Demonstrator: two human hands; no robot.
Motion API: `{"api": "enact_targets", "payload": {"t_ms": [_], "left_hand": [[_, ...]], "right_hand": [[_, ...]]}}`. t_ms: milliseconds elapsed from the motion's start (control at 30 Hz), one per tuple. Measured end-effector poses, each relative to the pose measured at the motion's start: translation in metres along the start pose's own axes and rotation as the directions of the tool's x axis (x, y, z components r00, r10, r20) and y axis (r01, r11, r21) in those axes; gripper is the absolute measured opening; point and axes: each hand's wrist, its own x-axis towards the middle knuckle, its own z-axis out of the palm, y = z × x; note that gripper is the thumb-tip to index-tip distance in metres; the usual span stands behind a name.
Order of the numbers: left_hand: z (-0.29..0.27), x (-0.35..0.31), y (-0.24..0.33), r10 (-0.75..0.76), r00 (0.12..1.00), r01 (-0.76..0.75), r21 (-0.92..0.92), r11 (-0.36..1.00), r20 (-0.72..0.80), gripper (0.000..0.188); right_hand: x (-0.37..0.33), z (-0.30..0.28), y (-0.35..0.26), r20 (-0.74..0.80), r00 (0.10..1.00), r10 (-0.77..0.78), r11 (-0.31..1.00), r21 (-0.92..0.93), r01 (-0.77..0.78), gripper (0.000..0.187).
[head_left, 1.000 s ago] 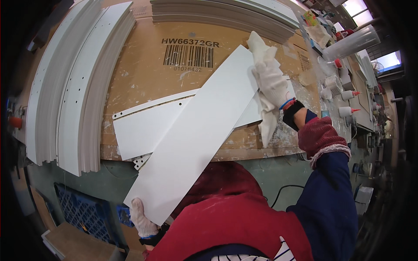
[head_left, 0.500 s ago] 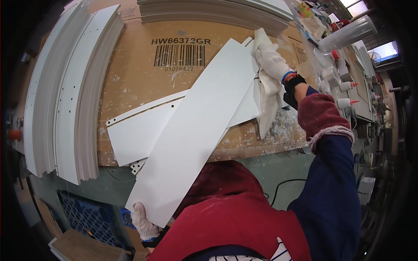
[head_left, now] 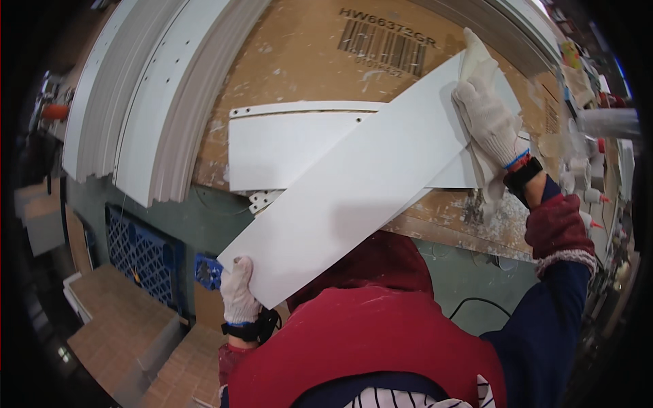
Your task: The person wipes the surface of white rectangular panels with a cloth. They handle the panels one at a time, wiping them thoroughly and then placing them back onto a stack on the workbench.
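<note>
along the white panel [head_left: 354, 170], left fingers [head_left: 240, 273] pinch its lower end; right fingers [head_left: 469, 95] clasp a cloth [head_left: 475, 52]

Grey-green floor [head_left: 466, 275] beside cardboard-covered worktable [head_left: 299, 58]

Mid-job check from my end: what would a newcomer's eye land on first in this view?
First, the long white board slanting across the middle, its near end gripped by the gloved left hand, the gloved right hand holding a pale cloth at its far end. Next, the white panel crossing beneath it, and the stacked white boards at upper left.
</note>
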Motion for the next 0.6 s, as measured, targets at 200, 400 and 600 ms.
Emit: {"api": "enact_targets", "payload": {"t_ms": [200, 400, 600], "left_hand": [[-0.010, 0.009, -0.003, 0.005, 0.987, -0.039, 0.208, 0.977, 0.159, 0.063], [-0.008, 0.008, 0.001, -0.049, 0.819, 0.405, -0.515, 0.756, 0.572, 0.095], [-0.009, 0.016, -0.015, 0.149, 0.985, -0.126, -0.220, 0.967, 0.089, 0.104]], "right_hand": [[-0.001, -0.003, -0.147, 0.084, 0.932, -0.352, 0.909, 0.269, 0.319, 0.008], [-0.022, 0.011, -0.280, 0.063, 0.660, -0.748, 0.629, 0.382, 0.677, 0.007], [-0.045, 0.021, -0.325, -0.169, 0.511, -0.843, 0.031, 0.933, 0.359, 0.019]]}}
